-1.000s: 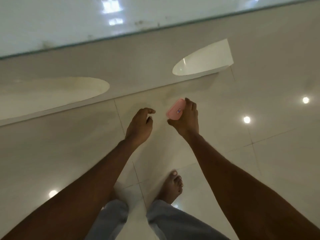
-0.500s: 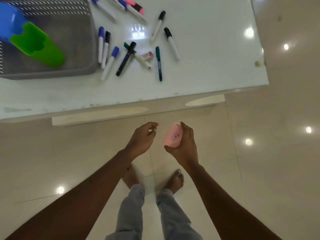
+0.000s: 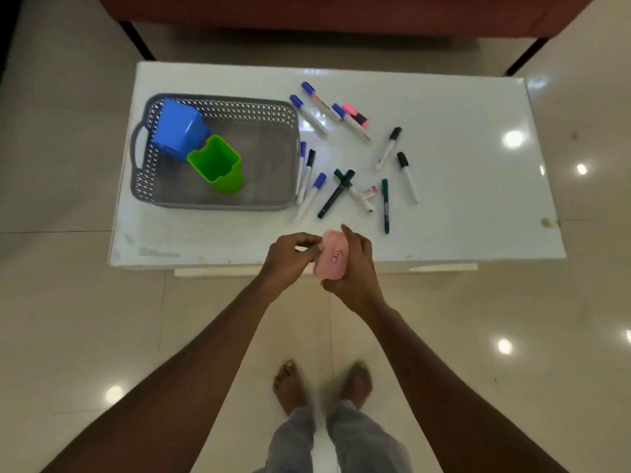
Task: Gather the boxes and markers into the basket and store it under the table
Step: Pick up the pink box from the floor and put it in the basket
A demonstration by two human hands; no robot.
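Left hand point(image 3: 290, 259) now touching upright pink box point(image 3: 331, 256)

A single head-worn wide-angle camera looks steeply down from standing height, facing forward over the glossy white rectangular tabletop point(image 3: 444, 186), the whole of it in frame. The cream tiled floor point(image 3: 512, 336) and the wearer's bare feet point(image 3: 290, 387) fill the lower frame.
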